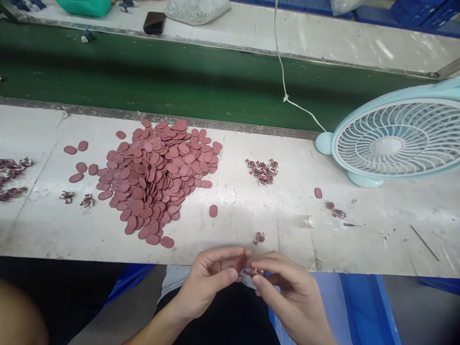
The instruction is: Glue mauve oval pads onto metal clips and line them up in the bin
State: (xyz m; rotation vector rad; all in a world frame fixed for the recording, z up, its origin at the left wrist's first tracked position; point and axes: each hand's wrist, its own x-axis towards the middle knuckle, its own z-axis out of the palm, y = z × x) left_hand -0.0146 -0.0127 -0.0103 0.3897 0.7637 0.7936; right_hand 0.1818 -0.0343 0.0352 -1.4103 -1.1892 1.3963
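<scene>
In front of my lap, at the table's near edge, both hands work close together. My left hand (pixel 212 277) pinches a flat reddish-brown oval disc (pixel 241 261) between thumb and fingers. Facing it, my right hand (pixel 289 287) pinches a small brown-and-white figurine (pixel 253 271) against the disc's side; whether the two touch I cannot tell. A similar little figurine (pixel 259 238) lies on the table just beyond my hands. One loose disc (pixel 213 211) rests farther left, near a large heap of such discs (pixel 158 172). A cluster of figurines (pixel 263 171) sits right of the heap.
A pale blue fan (pixel 391 139) stands at the right, its white cord (pixel 282 67) running up to the shelf. A thin stick (pixel 424 243) lies near it. Below the table is a blue bin (pixel 370 306). Part of another person (pixel 21 316) shows at lower left.
</scene>
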